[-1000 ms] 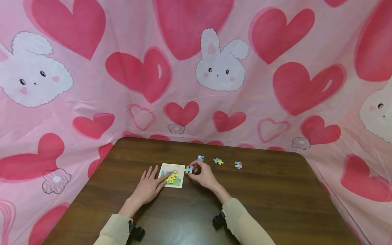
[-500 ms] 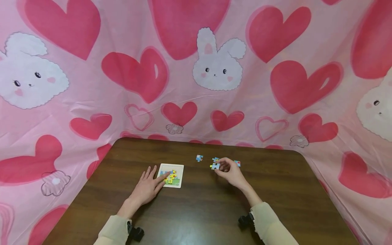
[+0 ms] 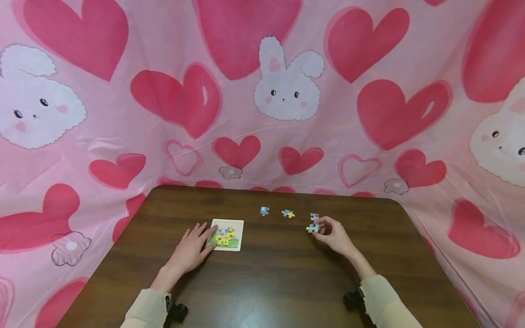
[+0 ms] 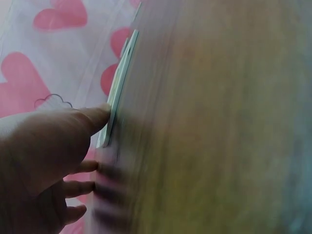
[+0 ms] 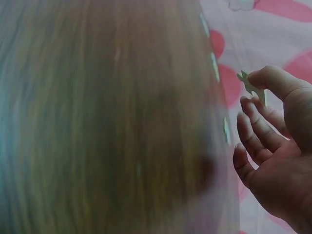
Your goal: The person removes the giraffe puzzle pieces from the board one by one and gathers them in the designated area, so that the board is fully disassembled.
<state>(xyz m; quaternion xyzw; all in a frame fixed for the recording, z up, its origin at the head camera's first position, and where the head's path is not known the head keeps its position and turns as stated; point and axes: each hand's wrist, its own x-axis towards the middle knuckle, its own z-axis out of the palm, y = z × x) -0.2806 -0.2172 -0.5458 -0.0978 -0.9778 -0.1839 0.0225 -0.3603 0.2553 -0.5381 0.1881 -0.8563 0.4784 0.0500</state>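
Note:
My right hand (image 3: 338, 238) pinches a blue jigsaw piece (image 3: 312, 228) with a yellow tab between thumb and fingers. In the right wrist view, this jigsaw piece (image 5: 258, 93) appears raised off the table. Just behind it on the table lies a blue piece with a red spot (image 3: 314, 216). My left hand (image 3: 186, 251) is at the left edge of a white-rimmed puzzle tray (image 3: 240, 236), fingers extended. The left wrist view shows the thumb touching the edge of the tray (image 4: 126, 66). Joined pieces (image 3: 225, 237) in yellow, blue and green fill the tray's lower part; its upper part is bare.
Two more loose pieces lie at the back of the brown wooden table (image 3: 262, 282): a blue one (image 3: 264, 211) and a blue and yellow one (image 3: 288, 213). A pink cloth (image 3: 242, 123) with hearts and rabbits hangs around the table's back and sides.
My right hand has carried the pinched jigsaw piece from beside the tray to the right, past the loose pieces. My left hand has drawn back from over the joined pieces to the tray's left edge.

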